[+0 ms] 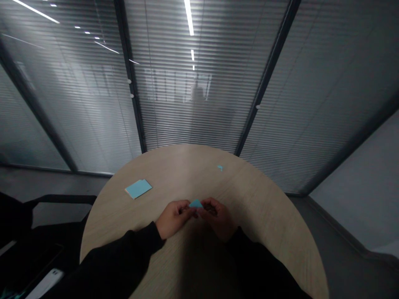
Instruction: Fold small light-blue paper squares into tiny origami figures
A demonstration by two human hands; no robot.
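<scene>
Starting at the far left, a black chair (59,200) sits off the edge of the round wooden worktop (264,216), with a white object (46,283) low in the corner. Moving in, a black sleeve (121,253) runs up to the left hand (173,219), and out on the worktop beyond it lies a folded pale-blue paper card (139,189), flat and untouched.

Now to the centre, where the action is! The hands are drawn close together, fingers curled inward, and between their fingertips sits a small blue paper triangle (195,204), apparently pinched, its point sticking up, held clear above the worktop. The shadows hide exactly how the fingertips meet underneath. It looks light and thin, likely soft at the corners and easy to crease, and smooth enough to slip, so a gentle pinch along a folded edge looks like the safest hold.

On the right, the right hand (218,220) curls in toward it, its black sleeve (258,265) trailing off the bottom of the view. Further out, a tiny blue paper scrap (220,167) lies alone near the far rim, light enough to need a fingertip's care. Beyond the worktop stand glass partitions (190,112) with slatted blinds.
</scene>
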